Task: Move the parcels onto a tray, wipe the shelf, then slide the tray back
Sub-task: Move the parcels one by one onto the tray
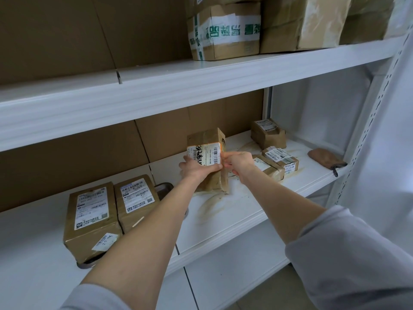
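While left hand [196,168] and right hand [238,163] hold parcel [206,139] in grip, long axis near-upright, label facing camera.

Wears a pale bluish-grey top of soft, matte cloth, plain in colour wherever seen. Shows the left sleeve [96,298] only as a rounded edge at the bottom of the frame, ending near the elbow. Shows the right sleeve [348,253] far more fully: loose, roomy, gently creased, with a thick hem, perhaps rolled, too blurred to tell. Leaves both forearms bare down to the left hand [196,168] and right hand [238,163], bare too.
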A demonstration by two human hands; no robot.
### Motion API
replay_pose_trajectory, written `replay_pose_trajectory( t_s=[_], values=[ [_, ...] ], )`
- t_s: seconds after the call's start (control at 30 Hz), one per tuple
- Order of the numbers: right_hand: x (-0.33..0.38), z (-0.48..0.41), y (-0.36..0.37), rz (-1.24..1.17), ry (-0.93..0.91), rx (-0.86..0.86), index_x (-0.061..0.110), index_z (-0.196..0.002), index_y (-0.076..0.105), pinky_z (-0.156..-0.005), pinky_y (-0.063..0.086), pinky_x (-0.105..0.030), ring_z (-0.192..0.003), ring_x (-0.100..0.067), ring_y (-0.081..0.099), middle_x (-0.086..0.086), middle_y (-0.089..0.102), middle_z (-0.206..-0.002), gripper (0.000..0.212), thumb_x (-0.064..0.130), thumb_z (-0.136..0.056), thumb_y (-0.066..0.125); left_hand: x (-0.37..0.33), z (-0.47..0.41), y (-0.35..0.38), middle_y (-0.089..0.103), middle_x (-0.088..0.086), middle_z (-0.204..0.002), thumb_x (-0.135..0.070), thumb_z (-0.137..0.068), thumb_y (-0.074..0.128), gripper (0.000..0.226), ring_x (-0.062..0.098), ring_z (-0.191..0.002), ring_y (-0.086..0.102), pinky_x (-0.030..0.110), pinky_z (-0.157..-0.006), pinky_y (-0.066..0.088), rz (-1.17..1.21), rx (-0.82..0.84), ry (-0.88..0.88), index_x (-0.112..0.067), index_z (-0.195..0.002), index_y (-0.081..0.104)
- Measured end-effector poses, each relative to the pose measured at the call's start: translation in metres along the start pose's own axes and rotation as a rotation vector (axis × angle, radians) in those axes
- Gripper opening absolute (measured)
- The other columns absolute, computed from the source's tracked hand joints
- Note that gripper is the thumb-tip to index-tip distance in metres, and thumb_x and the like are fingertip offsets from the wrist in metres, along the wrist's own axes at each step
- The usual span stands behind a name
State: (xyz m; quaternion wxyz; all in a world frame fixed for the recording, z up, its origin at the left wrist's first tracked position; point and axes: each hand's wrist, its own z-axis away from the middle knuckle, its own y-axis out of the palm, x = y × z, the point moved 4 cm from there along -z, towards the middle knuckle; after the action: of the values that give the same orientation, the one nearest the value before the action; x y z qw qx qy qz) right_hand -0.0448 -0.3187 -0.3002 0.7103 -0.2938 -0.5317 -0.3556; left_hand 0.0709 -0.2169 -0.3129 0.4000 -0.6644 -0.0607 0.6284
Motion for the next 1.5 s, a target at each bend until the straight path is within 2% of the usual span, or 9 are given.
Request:
replay_pose_trajectory(
  t_s=[0.37, 0.63, 0.7, 0.8, 0.87, 0.93, 1.1, 1.33, 1.5],
  values=[
    [0.003, 0.005, 0.001, 0.018, -0.004, 0.031, 0.021, -0.084, 0.075, -0.05, 0.04, -0.016, -0.072, -0.008, 0.063, -0.001, 0.07, -0.097, 0.025, 0.004, -0.092, 0.059, -0.002, 0.007, 0.0, 0.028, 0.014, -0.141, -0.056, -0.059, 0.081, 0.123, 0.033, -0.133, 0.034, 0.042, -0.11, 0.036, -0.046, 0.029, -0.022, -0.022, -0.15, 0.006],
    [0.003, 0.003, 0.003, 0.014, -0.018, 0.022, 0.018, -0.093, 0.076, -0.054, 0.039, -0.016, -0.069, -0.007, 0.059, 0.005, 0.068, -0.097, 0.032, -0.003, -0.092, 0.051, -0.003, 0.014, -0.001, 0.032, 0.013, -0.136, -0.056, -0.064, 0.076, 0.104, 0.031, -0.127, 0.04, 0.039, -0.104, 0.041, 0.001, 0.072, -0.041, -0.025, -0.146, 0.02],
    [0.004, 0.001, 0.003, 0.011, -0.032, 0.016, 0.019, -0.092, 0.076, -0.062, 0.044, -0.02, -0.077, -0.009, 0.059, 0.004, 0.068, -0.099, 0.032, -0.001, -0.091, 0.051, -0.003, 0.016, -0.001, 0.037, 0.011, -0.135, -0.059, -0.061, 0.075, 0.101, 0.029, -0.124, 0.042, 0.036, -0.099, 0.043, 0.031, 0.091, -0.062, -0.025, -0.144, 0.028],
    [0.003, 0.001, -0.001, -0.019, -0.031, -0.023, 0.018, -0.114, 0.068, -0.084, 0.047, -0.03, -0.103, -0.019, 0.056, -0.003, 0.064, -0.116, 0.025, 0.012, -0.092, 0.057, -0.003, 0.019, -0.002, 0.048, 0.006, -0.129, -0.069, -0.043, 0.072, 0.108, 0.026, -0.117, 0.049, 0.036, -0.097, 0.046, 0.106, 0.118, -0.107, -0.027, -0.137, 0.04],
    [0.001, 0.0, -0.004, -0.038, -0.002, -0.014, 0.016, -0.127, 0.06, -0.091, 0.045, -0.034, -0.111, -0.022, 0.052, -0.005, 0.059, -0.125, 0.034, 0.017, -0.092, 0.059, -0.003, 0.019, -0.002, 0.056, 0.004, -0.123, -0.069, -0.041, 0.071, 0.105, 0.025, -0.112, 0.054, 0.04, -0.097, 0.048, 0.188, 0.142, -0.131, -0.027, -0.133, 0.045],
    [-0.002, -0.001, -0.006, -0.048, 0.045, 0.005, 0.014, -0.133, 0.051, -0.098, 0.044, -0.038, -0.119, -0.025, 0.05, -0.007, 0.055, -0.13, 0.045, 0.025, -0.091, 0.063, -0.004, 0.022, -0.002, 0.06, 0.005, -0.118, -0.063, -0.058, 0.072, 0.088, 0.026, -0.107, 0.057, 0.039, -0.095, 0.048, 0.284, 0.178, -0.151, -0.022, -0.132, 0.046],
    [-0.013, -0.007, -0.005, -0.056, 0.168, 0.046, 0.018, -0.145, 0.031, -0.105, 0.04, -0.049, -0.126, -0.033, 0.046, -0.011, 0.044, -0.142, 0.084, 0.055, -0.079, 0.068, -0.006, 0.024, -0.001, 0.062, 0.01, -0.112, -0.066, -0.073, 0.062, 0.078, 0.027, -0.091, 0.058, 0.04, -0.077, 0.047, 0.361, 0.253, -0.251, -0.016, -0.131, 0.047],
    [-0.021, -0.004, -0.003, -0.066, 0.269, 0.225, 0.024, -0.146, 0.026, -0.106, 0.031, -0.059, -0.133, -0.044, 0.036, -0.017, 0.036, -0.147, 0.09, 0.067, -0.076, 0.062, -0.002, 0.022, 0.003, 0.06, 0.011, -0.09, -0.072, -0.078, 0.05, 0.063, 0.03, -0.098, 0.056, 0.049, -0.099, 0.045, 0.407, 0.319, -0.301, -0.016, -0.109, 0.054],
    [-0.025, -0.007, -0.001, -0.093, 0.309, 0.257, 0.027, -0.146, 0.027, -0.106, 0.028, -0.064, -0.133, -0.046, 0.036, -0.018, 0.036, -0.148, 0.097, 0.071, -0.068, 0.065, -0.005, 0.023, 0.004, 0.062, 0.013, -0.107, -0.062, -0.082, 0.052, 0.057, 0.031, -0.107, 0.056, 0.049, -0.098, 0.046, 0.446, 0.366, -0.228, -0.016, -0.115, 0.055]
  ],
)
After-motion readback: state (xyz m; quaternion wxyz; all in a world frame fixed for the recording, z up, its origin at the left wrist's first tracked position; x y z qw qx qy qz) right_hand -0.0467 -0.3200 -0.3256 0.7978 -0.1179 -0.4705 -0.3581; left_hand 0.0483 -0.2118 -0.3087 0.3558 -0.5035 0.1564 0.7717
